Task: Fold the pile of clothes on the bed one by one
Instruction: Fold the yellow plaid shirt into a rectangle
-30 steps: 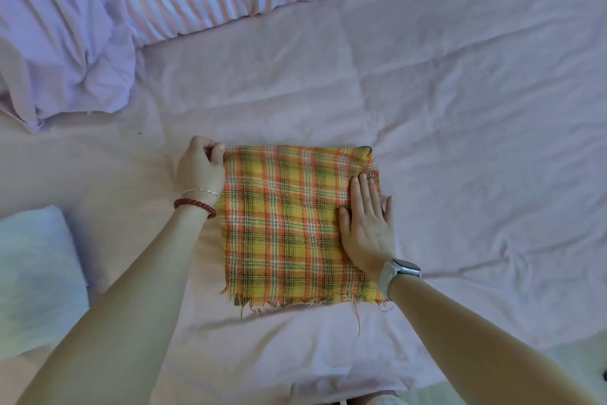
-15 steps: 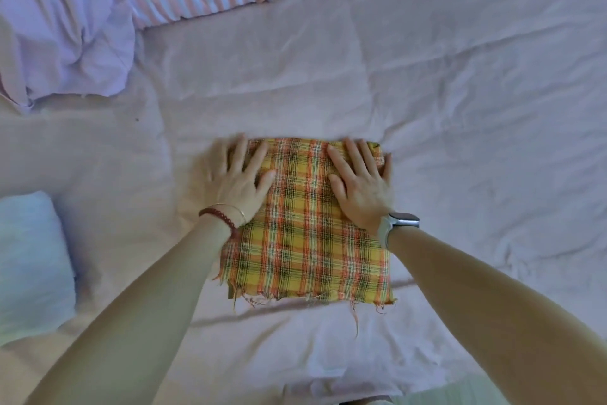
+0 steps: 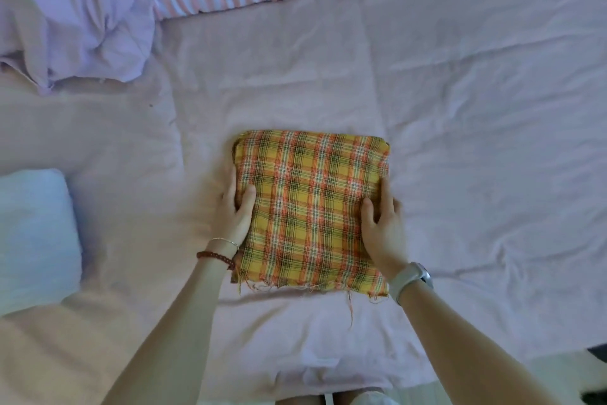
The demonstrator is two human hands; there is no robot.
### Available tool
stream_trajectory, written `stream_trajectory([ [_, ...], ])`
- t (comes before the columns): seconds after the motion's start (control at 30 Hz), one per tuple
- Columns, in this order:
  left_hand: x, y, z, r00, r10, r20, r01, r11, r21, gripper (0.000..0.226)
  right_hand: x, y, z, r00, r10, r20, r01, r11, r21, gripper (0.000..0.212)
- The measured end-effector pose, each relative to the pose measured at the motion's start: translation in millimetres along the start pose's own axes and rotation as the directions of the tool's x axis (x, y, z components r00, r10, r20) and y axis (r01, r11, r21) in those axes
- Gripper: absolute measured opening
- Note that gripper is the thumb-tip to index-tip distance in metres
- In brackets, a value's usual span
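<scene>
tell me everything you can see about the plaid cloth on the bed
The plaid cloth is a woven check of yellow, orange, green and white, folded into a flat, roughly square pad. Its near edge is frayed, with loose threads trailing. It lies on the pale pink bedsheet. The left hand grips its left edge, thumb on top; the right hand grips its right edge the same way.

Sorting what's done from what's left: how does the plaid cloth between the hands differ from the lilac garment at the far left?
The plaid cloth is folded into a flat square; the lilac garment lies crumpled in a heap. The plaid cloth is yellow-orange check with a frayed near edge; the lilac garment is plain. The left hand and right hand grip the plaid cloth's sides; nothing touches the lilac garment. Both lie on the bed sheet.
</scene>
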State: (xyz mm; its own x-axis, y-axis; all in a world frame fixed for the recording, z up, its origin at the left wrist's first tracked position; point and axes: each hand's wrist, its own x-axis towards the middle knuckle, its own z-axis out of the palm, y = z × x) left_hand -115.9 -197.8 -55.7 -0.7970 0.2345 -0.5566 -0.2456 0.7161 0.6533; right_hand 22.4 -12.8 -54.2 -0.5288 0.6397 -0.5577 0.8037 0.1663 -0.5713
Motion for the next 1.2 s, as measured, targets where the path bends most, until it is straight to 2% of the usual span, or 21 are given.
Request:
stream_trajectory([
  [0.07, 4.7, -2.1, -3.0, 0.999, 0.007, 0.052, -0.005, 0.999, -0.053, 0.062, -5.1, -0.3, -2.2, 0.997, 0.047, 0.067, -0.055, 0.991, 0.121, 0.06],
  [0.13, 4.0, -0.1, -5.7, 0.997, -0.013, 0.077, 0.02, 0.995, -0.099, 0.065, -5.8, 2.6, -6.3, 0.995, 0.03, 0.094, -0.054, 0.963, 0.263, 0.062],
  [0.23, -6.0, 6.9, -8.2, 0.999, -0.001, 0.036, 0.009, 0.976, -0.218, 0.064, -10.8, 1.2, -15.0, 0.992, 0.027, 0.122, -0.069, 0.931, 0.36, 0.065],
  [0.4, -52.8, 12.2, -38.4, 0.992, 0.083, -0.091, -0.104, 0.959, -0.265, 0.059, -52.6, -20.9, -22.3, 0.996, -0.088, 0.033, 0.075, 0.956, 0.284, 0.065],
  [0.53, -102.2, -9.3, -90.0, 0.979, 0.07, -0.192, -0.128, 0.942, -0.31, 0.064, -103.1, -53.2, -7.0, 0.98, -0.192, 0.06, 0.172, 0.955, 0.243, 0.063],
  [0.6, -125.3, -28.0, -121.0, 0.977, 0.048, -0.21, -0.12, 0.93, -0.347, 0.058, -128.1, -70.3, 10.9, 0.968, -0.233, 0.089, 0.206, 0.949, 0.24, 0.063],
  [0.7, -156.0, -58.0, -174.7, 0.98, 0.013, -0.196, -0.102, 0.886, -0.452, 0.054, -163.7, -101.8, 48.7, 0.941, -0.305, 0.147, 0.268, 0.937, 0.226, 0.063],
  [0.8, -172.4, -90.8, -239.0, 0.982, 0.001, -0.19, -0.098, 0.859, -0.502, 0.081, -197.9, -138.9, 95.9, 0.919, -0.35, 0.179, 0.309, 0.925, 0.223, 0.062],
  [0.83, -172.2, -104.1, -261.8, 0.983, -0.012, -0.181, -0.084, 0.856, -0.51, 0.083, -207.7, -152.6, 113.2, 0.916, -0.359, 0.177, 0.318, 0.922, 0.222, 0.062],
  [0.9, -167.8, -127.4, -306.4, 0.985, -0.024, -0.171, -0.072, 0.845, -0.53, 0.074, -225.7, -182.5, 147.3, 0.911, -0.373, 0.177, 0.329, 0.914, 0.237, 0.062],
  [1.1, -130.1, -171.1, -417.2, 0.987, -0.004, -0.16, -0.084, 0.84, -0.536, 0.08, -245.9, -268.6, 234.1, 0.884, -0.437, 0.166, 0.382, 0.881, 0.279, 0.062],
  [1.2, -98.9, -198.8, -440.4, 0.992, -0.014, -0.126, -0.052, 0.864, -0.501, 0.094, -235.7, -292.2, 267.8, 0.886, -0.43, 0.172, 0.385, 0.89, 0.243, 0.062],
])
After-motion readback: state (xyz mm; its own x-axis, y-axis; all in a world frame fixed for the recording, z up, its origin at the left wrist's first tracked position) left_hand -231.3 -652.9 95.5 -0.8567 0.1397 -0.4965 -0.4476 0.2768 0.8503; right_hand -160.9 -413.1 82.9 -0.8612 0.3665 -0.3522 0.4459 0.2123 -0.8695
